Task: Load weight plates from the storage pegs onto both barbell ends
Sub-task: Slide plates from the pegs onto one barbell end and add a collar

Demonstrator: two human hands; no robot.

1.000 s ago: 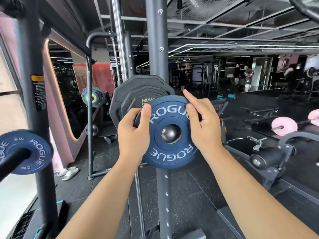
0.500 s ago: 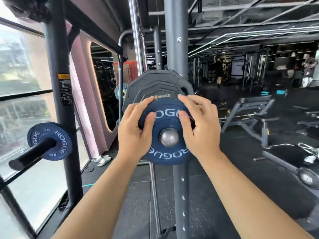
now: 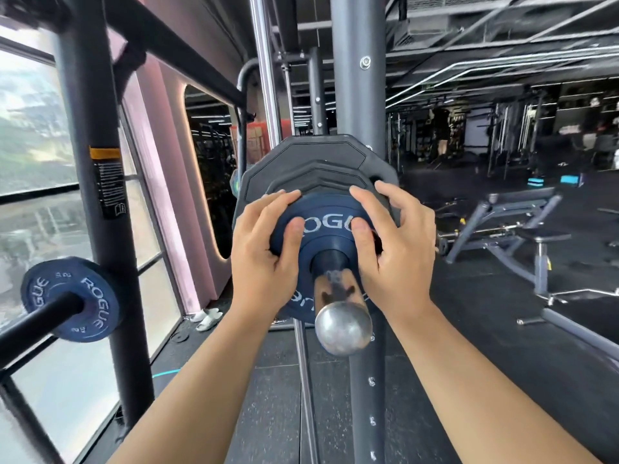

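A small blue ROGUE plate (image 3: 326, 226) sits on a chrome sleeve (image 3: 343, 324) whose rounded end points toward me. Right behind it on the same sleeve are larger black plates (image 3: 318, 162). My left hand (image 3: 264, 259) grips the blue plate's left rim, thumb on its face. My right hand (image 3: 392, 256) grips the right rim the same way. A second blue ROGUE plate (image 3: 83, 296) hangs on a black peg (image 3: 33, 324) at the lower left, against a rack upright (image 3: 93, 195).
A thick grey rack post (image 3: 355, 95) rises behind the plates. An adjustable bench (image 3: 522, 222) stands to the right on the black rubber floor. White slippers (image 3: 207, 318) lie by the pink wall. Large windows fill the left side.
The blue plate has slid farther along the sleeve toward the black plates, so more chrome shows in front. My fingers now curl over its top rim, and I am closer.
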